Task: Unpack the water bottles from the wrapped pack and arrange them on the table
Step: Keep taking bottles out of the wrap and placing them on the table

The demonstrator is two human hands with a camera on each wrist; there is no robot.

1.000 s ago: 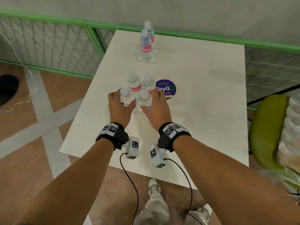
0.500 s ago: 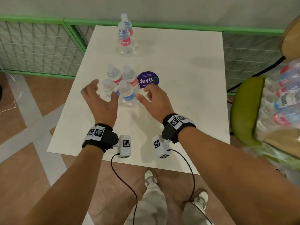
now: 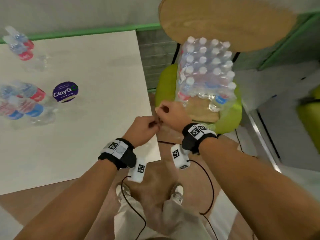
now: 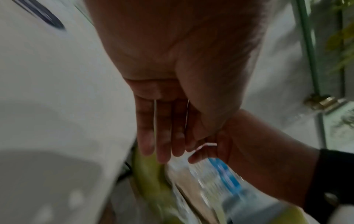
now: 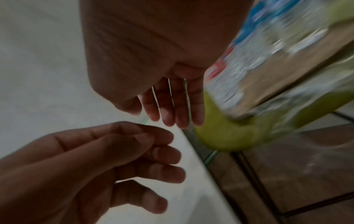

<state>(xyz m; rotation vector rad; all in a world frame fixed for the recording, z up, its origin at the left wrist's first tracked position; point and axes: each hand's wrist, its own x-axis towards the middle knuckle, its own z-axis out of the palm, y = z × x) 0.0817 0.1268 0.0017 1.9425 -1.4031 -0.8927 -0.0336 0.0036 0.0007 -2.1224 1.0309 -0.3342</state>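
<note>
The wrapped pack (image 3: 206, 71) of water bottles, its plastic torn at the near end, stands on a green chair (image 3: 165, 87) right of the white table (image 3: 97, 104). A cluster of several bottles (image 3: 22, 103) stands at the table's left, and two more bottles (image 3: 18, 45) stand at the far left corner. My left hand (image 3: 147, 124) and right hand (image 3: 166, 112) hover side by side over the table's right edge, just short of the pack. Both are empty with fingers relaxed, as the left hand (image 4: 164, 148) and the right hand (image 5: 172, 115) show in the wrist views.
A purple ClayGo sticker (image 3: 65, 91) lies on the table beside the cluster. A round wooden tabletop (image 3: 225, 19) overhangs the pack from behind. A green-framed mesh fence (image 3: 155, 54) runs behind the table. My feet stand on the wooden floor (image 3: 155, 181).
Both hands let go of the bottle cluster and swung right to the table's edge near the pack. The head view turned right, bringing the whole pack into sight.
</note>
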